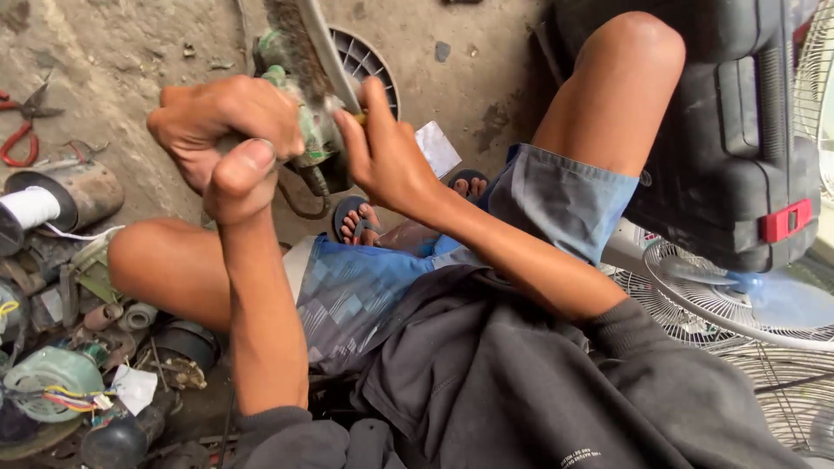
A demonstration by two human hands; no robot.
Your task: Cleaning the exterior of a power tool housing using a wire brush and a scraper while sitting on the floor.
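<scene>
green-painted metal, worn and greasy, makes up the small motor housing (311, 130) held up between the knees, above the concrete floor (113, 52). the left hand (224, 130) is clenched tight around the housing's near side, thumb pressed over the fingers, so it is closed on the motor. the right hand (382, 152) has its fingers pressed together, pinching the yellowish handle of a thin tool (359, 115) whose tip goes into the motor's right side; the tip itself is hidden. as a judgement, the tool could slip off whatever it bears on, because the motor is gripped in the air with no support under it, and a slip would drive the tip toward the left hand's fingers just beside it. the greasy surface may also let the housing twist in the grip. the motor's long axis seems to run away from the person, up and slightly left in the head view, its far end toward the round white fan grille (365, 61) lying on the floor. a black plastic tool case (738, 130) stands by the right knee, and a mint-green motor part (52, 373) lies among scrap at lower left.
</scene>
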